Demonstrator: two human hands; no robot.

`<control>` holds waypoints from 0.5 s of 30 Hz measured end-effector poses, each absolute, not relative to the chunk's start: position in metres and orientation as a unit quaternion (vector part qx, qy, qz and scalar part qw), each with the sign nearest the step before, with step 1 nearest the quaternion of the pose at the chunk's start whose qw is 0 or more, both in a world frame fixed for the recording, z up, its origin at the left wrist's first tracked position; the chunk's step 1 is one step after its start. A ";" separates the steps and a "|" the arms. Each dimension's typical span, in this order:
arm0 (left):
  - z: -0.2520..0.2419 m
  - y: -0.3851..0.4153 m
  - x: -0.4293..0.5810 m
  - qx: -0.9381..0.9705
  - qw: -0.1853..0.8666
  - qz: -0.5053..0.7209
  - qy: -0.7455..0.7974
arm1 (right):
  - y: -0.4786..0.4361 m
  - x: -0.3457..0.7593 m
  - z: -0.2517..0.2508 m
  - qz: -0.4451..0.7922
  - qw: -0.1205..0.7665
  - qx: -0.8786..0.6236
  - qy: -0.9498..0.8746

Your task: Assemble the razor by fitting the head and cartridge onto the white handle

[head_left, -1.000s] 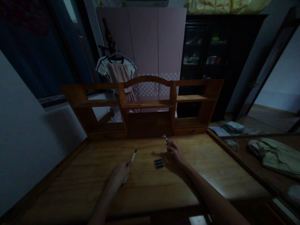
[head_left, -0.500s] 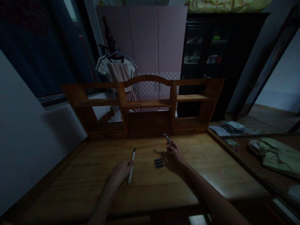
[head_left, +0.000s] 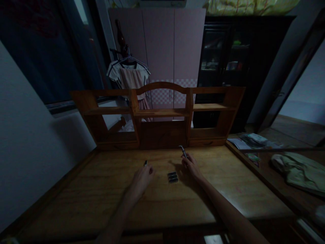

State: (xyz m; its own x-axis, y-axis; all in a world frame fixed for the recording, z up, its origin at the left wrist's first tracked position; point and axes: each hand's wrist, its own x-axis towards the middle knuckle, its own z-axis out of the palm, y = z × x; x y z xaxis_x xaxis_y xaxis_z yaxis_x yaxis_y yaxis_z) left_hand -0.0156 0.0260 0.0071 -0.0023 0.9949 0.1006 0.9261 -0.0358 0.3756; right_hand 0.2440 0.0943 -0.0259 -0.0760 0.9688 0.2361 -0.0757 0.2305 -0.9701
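Observation:
My right hand (head_left: 191, 166) is closed around a slim grey tool (head_left: 183, 152), raised above the desk, its thin bent metal end pointing away from me. Close to its left lie three small dark oblong pieces (head_left: 173, 177), side by side on the wood. My left hand (head_left: 143, 176) has its fingers curled in, and whatever is inside them is hidden. It covers most of a slim pale stick (head_left: 145, 163); only the dark-tipped far end shows beyond the knuckles. I cannot tell whether the hand touches this stick.
A wooden shelf unit (head_left: 162, 113) stands along the back of the desk (head_left: 101, 189). Past the desk's right edge, a lower surface carries papers (head_left: 243, 140) and a pale green cloth (head_left: 299, 169). A white wall (head_left: 22, 135) borders the left.
My left hand has moved right and slightly forward, over the pale stick, and its fingers are curled. My right hand has barely moved; the tool's tip has turned a little. The view has shifted slightly.

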 end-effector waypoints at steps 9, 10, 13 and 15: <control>-0.009 0.013 0.055 0.811 0.177 0.255 0.496 | 0.093 0.245 -0.021 0.459 0.552 -0.405 -0.566; -0.012 0.015 0.055 0.808 0.179 0.259 0.498 | 0.093 0.245 -0.020 0.458 0.552 -0.405 -0.566; -0.019 0.023 0.055 0.798 0.189 0.269 0.505 | 0.093 0.244 -0.019 0.452 0.554 -0.405 -0.569; -0.021 0.027 0.054 0.794 0.194 0.274 0.507 | 0.093 0.244 -0.020 0.451 0.556 -0.405 -0.569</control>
State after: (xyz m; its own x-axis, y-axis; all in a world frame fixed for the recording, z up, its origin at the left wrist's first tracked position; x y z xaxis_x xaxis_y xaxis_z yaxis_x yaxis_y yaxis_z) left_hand 0.0543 0.0271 -0.0213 0.3364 0.9110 0.2385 0.6986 -0.4112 0.5855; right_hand 0.2444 0.0930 -0.0204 -0.0544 0.9621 0.2673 -0.0401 0.2654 -0.9633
